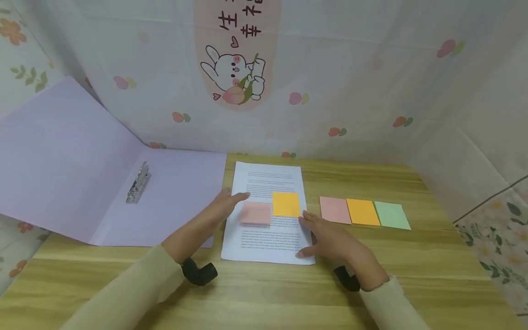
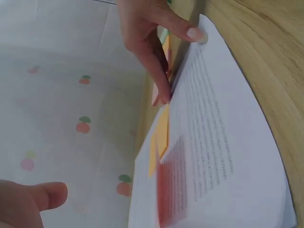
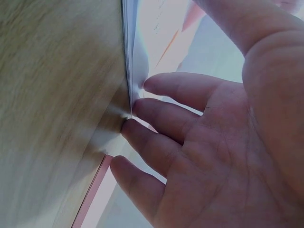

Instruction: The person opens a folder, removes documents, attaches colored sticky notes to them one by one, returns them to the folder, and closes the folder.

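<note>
A stack of printed paper (image 1: 270,245) lies on the table, with a pink sticky note (image 1: 255,214) and an orange sticky note (image 1: 286,204) on its top sheet. My right hand (image 1: 330,236) is at the stack's right edge, thumb near the lower right corner. In the right wrist view its fingers (image 3: 166,90) are extended, their tips right at the sheets' edge. Over the left edge hovers my left hand (image 1: 224,205), its thumb stretched out across the paper in the head view; the left wrist view shows that thumb (image 2: 52,194) raised, holding nothing.
Left of the stack lies an open purple folder (image 1: 185,183) with a metal clip (image 1: 139,183), its cover tilted up. To the right, pink (image 1: 335,210), orange (image 1: 363,211) and green (image 1: 393,215) sticky note pads sit in a row. A patterned cloth (image 1: 321,68) hangs behind the table.
</note>
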Demonstrator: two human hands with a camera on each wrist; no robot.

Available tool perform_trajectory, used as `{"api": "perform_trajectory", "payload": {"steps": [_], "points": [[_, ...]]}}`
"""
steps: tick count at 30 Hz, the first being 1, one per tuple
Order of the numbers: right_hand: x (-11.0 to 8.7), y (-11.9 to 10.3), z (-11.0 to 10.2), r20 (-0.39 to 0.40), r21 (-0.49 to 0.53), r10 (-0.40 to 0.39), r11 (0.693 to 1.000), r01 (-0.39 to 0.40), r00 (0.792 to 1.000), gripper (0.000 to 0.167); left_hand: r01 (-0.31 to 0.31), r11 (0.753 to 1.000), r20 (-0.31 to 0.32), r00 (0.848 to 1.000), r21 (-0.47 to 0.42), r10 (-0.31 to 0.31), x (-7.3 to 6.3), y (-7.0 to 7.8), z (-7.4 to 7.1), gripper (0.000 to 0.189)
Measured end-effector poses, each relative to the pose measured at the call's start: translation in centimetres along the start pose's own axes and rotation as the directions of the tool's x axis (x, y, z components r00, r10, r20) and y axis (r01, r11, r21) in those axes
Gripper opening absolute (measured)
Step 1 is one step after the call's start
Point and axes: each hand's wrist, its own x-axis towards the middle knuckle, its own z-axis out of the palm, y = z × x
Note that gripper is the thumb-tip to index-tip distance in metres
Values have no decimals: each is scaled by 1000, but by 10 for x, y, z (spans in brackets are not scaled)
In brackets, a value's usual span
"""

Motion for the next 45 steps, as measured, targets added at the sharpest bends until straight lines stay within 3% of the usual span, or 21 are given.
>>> {"api": "perform_trajectory", "payload": {"steps": [9,16,25,31,35,40,42,45], "points": [[1,0,0,-3,-12,-6,1000,6,1000,96,-2,1000,-67,998,10,2,7,-4,-4,76],[-1,1,1,-8,5,3,1000,-3,1000,97,12,997,-62,998,-75,-17,12,-2,-5,81],[-2,1,1,-11,8,19,1000,-19,1000,96,-103,995,-67,992,-10,102,25,-13,1,58],[1,1,0,-29,35,13,999,-12,999,93,-157,988,-119,981,-7,155,30,-24,4,56],[7,4,-3,-107,100,13,995,-2,994,83,-185,981,-142,974,-56,175,30,-29,1,57],[18,11,-8,-271,248,114,968,-45,956,67,-218,971,-127,971,-100,205,25,-32,-5,58],[22,15,-9,-277,317,160,946,-67,947,66,-226,969,-120,969,-97,214,21,-32,-9,59],[29,20,-9,-218,444,205,891,-90,954,69,-231,968,-117,969,-101,219,17,-33,-13,60]]}}
